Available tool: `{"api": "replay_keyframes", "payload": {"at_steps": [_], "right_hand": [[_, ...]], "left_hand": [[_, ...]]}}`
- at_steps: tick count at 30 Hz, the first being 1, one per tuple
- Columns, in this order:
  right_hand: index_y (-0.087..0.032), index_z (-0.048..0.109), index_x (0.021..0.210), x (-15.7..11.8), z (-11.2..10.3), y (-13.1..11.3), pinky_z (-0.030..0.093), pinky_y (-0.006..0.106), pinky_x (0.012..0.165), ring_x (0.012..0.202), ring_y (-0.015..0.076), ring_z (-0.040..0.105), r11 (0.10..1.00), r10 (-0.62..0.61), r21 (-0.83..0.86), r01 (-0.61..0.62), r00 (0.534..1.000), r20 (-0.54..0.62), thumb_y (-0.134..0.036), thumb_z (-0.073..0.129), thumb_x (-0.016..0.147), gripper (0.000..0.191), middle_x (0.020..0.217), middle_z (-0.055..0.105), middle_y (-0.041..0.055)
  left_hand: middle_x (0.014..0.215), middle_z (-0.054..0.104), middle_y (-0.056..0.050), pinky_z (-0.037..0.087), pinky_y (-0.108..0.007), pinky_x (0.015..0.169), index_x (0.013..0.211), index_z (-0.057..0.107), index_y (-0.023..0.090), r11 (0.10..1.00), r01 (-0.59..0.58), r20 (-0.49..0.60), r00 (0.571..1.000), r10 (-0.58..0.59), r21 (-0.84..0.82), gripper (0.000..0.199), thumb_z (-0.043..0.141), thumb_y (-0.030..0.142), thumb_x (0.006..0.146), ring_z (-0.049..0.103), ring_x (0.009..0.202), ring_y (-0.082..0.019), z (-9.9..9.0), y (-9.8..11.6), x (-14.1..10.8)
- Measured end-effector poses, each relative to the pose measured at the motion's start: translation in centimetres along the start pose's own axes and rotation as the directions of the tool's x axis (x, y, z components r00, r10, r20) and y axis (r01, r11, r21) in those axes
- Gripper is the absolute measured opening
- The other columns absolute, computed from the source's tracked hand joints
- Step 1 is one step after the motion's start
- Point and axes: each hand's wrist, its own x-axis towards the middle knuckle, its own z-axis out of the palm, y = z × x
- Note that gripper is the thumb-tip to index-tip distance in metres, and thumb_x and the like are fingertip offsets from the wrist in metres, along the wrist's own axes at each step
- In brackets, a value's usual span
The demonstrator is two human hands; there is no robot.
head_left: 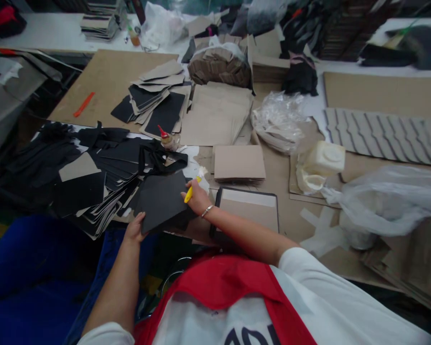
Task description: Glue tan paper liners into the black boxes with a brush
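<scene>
Step in hand, as judged: one black panel (163,199) is held for work along its right side with a yellow-handled tool (188,193).

Panel location: at the near edge of the table (282,175), left of the table's middle, its lower corner reaching over that edge. It lies between the two hands.

Left hand (134,227): fingers gripping the panel at its lower-left corner — most of the panel extends up and to the right of the grip.

Right hand (197,196): fingers closed around the yellow handle, just beside the panel's right edge. Whether the fingertips touch the panel cannot be told; the tool's working end is also unclear.

Adjacent items: a pile of black pieces (81,191) toward the table's left end, a red-tipped bottle (168,141) beyond the panel, and a black-edged board (249,211) at the near edge, right of the panel.

Next move requirement, as judged: maintain the corner grip — keep the panel face level and guide the tool without shifting the panel.
</scene>
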Motion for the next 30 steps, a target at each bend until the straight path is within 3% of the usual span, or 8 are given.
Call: {"api": "replay_keyframes", "payload": {"at_steps": [6, 11, 16, 19, 22, 25, 27, 30], "right_hand": [[-0.024, 0.042, 0.112, -1.2, -0.3, -1.1, 0.046, 0.026, 0.081, 0.102, 0.0152, 0.056, 0.958, -0.272, -0.066, 0.278, 0.959, 0.084, -0.013, 0.051, 0.082, 0.032, 0.116, 0.054, 0.0029], [-0.024, 0.044, 0.105, -7.2, -6.5, 1.3, 0.044, 0.034, 0.097, 0.115, 0.0151, 0.052, 0.918, -0.394, -0.041, 0.393, 0.901, -0.180, -0.017, 0.042, 0.088, 0.018, 0.121, 0.056, 0.0053], [-0.023, 0.042, 0.102, -16.7, -13.2, 9.3, 0.048, 0.039, 0.092, 0.109, 0.0173, 0.058, 0.958, -0.270, -0.218, 0.186, 0.839, -0.473, -0.019, 0.048, 0.087, 0.017, 0.113, 0.062, 0.0096], [-0.022, 0.043, 0.101, -21.0, -14.1, 13.7, 0.052, 0.038, 0.087, 0.105, 0.0182, 0.061, 0.947, -0.194, -0.322, 0.017, 0.828, -0.526, -0.020, 0.049, 0.087, 0.016, 0.112, 0.062, 0.0112], [-0.021, 0.045, 0.102, -22.7, -13.4, 16.1, 0.053, 0.039, 0.085, 0.102, 0.0194, 0.062, 0.926, -0.143, -0.363, -0.099, 0.799, -0.584, -0.021, 0.047, 0.087, 0.015, 0.111, 0.063, 0.0115], [-0.020, 0.047, 0.105, -22.7, -12.6, 16.8, 0.054, 0.041, 0.086, 0.101, 0.0204, 0.062, 0.920, -0.114, -0.359, -0.157, 0.770, -0.628, -0.021, 0.045, 0.088, 0.017, 0.110, 0.063, 0.0113], [-0.020, 0.048, 0.107, -22.4, -12.4, 16.8, 0.053, 0.041, 0.087, 0.102, 0.0209, 0.062, 0.919, -0.114, -0.361, -0.156, 0.773, -0.624, -0.022, 0.045, 0.088, 0.019, 0.111, 0.063, 0.0113], [-0.020, 0.049, 0.109, -22.2, -12.6, 16.9, 0.054, 0.041, 0.086, 0.102, 0.0218, 0.062, 0.912, -0.137, -0.392, -0.122, 0.810, -0.571, -0.022, 0.045, 0.088, 0.022, 0.112, 0.063, 0.0117]], "left_hand": [[0.099, 0.068, -0.003, 0.052, -0.040, 0.086, 0.099, 0.063, 0.023, 0.949, -0.016, 0.126, 0.990, 0.058, -0.314, 0.032, 0.046, 0.045, 0.084, 0.059, 0.105, -0.023, 0.9, -0.5, -0.2], [0.098, 0.067, -0.010, 0.055, -0.038, 0.079, 0.094, 0.061, 0.018, 0.927, 0.095, 0.161, 0.986, -0.039, -0.363, 0.040, 0.044, 0.052, 0.083, 0.063, 0.095, -0.021, 1.0, 0.1, -0.6], [0.097, 0.065, -0.010, 0.054, -0.037, 0.079, 0.089, 0.057, 0.020, 0.968, 0.028, 0.112, 0.994, 0.000, -0.249, 0.025, 0.049, 0.042, 0.082, 0.064, 0.094, -0.021, 1.9, 0.3, -1.0], [0.097, 0.064, -0.006, 0.050, -0.043, 0.089, 0.095, 0.057, 0.022, 0.963, -0.255, -0.020, 0.966, 0.258, 0.083, 0.025, 0.058, 0.038, 0.075, 0.063, 0.094, -0.022, 4.2, -0.3, -3.4], [0.111, 0.062, -0.009, 0.045, -0.047, 0.095, 0.109, 0.058, 0.023, 0.595, -0.642, 0.293, 0.759, 0.581, 0.483, 0.046, 0.064, 0.045, 0.069, 0.059, 0.103, -0.027, 8.3, -2.0, -8.3], [0.129, 0.054, -0.013, 0.033, -0.048, 0.106, 0.119, 0.057, 0.023, 0.043, -0.947, 0.798, 0.291, 0.528, 0.317, 0.057, 0.066, 0.048, 0.069, 0.046, 0.122, -0.031, 13.3, -4.4, -13.1], [0.135, 0.049, -0.013, 0.023, -0.053, 0.110, 0.126, 0.053, 0.024, -0.209, -0.968, 0.933, 0.054, 0.356, 0.136, 0.057, 0.064, 0.044, 0.074, 0.038, 0.129, -0.032, 15.9, -5.8, -15.0], [0.134, 0.051, -0.011, 0.021, -0.053, 0.109, 0.126, 0.053, 0.024, -0.381, -0.923, 0.975, -0.025, 0.220, 0.062, 0.047, 0.059, 0.034, 0.080, 0.041, 0.127, -0.028, 18.0, -6.8, -15.6]]}}
